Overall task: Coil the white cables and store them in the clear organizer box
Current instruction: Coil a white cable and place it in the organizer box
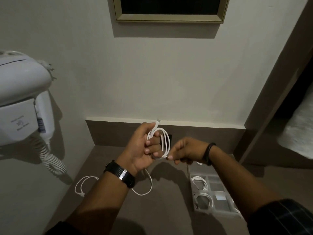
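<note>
My left hand (144, 146) is closed around a partly coiled white cable (165, 141), whose plug sticks up above the fingers. My right hand (188, 152) pinches the same cable at the bottom of the loops. The cable's loose tail (144, 192) hangs down and curves over the brown counter. A second white cable (83, 185) lies loose on the counter at the left, partly hidden by my left forearm. The clear organizer box (218, 187) sits on the counter at the right, under my right forearm, with two coiled white cables (200, 182) in its left compartments.
A white wall-mounted hair dryer (22, 106) with a spiral cord hangs at the left. The wall rises just behind the brown counter (169, 209), with a framed dark panel (169, 9) above. At the right stands a brown partition, with a white towel (299, 133) beyond it.
</note>
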Available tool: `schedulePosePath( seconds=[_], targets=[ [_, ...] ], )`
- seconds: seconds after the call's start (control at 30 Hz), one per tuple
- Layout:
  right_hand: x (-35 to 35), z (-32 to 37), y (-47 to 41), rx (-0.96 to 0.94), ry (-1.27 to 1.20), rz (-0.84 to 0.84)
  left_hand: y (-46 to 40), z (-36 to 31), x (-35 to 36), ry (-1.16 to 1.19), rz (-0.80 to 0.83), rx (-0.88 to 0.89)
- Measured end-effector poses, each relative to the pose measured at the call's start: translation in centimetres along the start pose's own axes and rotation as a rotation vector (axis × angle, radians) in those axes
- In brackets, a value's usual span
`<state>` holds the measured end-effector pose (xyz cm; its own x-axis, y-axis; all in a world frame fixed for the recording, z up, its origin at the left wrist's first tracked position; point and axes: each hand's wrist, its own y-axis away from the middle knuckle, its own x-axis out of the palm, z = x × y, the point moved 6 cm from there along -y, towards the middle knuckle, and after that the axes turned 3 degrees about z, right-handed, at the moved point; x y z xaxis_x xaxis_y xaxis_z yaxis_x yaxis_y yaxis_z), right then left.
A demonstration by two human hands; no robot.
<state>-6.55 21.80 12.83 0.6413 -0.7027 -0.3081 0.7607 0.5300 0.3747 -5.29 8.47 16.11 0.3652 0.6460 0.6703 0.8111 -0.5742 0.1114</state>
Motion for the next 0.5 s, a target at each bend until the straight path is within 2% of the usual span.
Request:
schedulePosePath(
  seconds=[0.13, 0.3, 0.4, 0.5],
  targets=[
    [-2.3, 2.1, -0.3, -0.084, -0.131, -0.053, 0.1, 1.4, 0.7, 0.038, 0.084, -0.084],
    [-0.9, 3.9, -0.9, -0.285, -0.419, -0.235, -0.2, 1.8, 0.2, 0.068, 0.094, -0.101],
    [0.8, 3.6, -0.8, -0.341, -0.587, -0.211, -0.3, 1.4, -0.4, 0.07, 0.095, -0.073],
    [2.1, 3.4, -0.8, -0.337, -0.646, -0.156, -0.3, 1.3, -0.7, 0.046, 0.067, -0.06]
  ],
)
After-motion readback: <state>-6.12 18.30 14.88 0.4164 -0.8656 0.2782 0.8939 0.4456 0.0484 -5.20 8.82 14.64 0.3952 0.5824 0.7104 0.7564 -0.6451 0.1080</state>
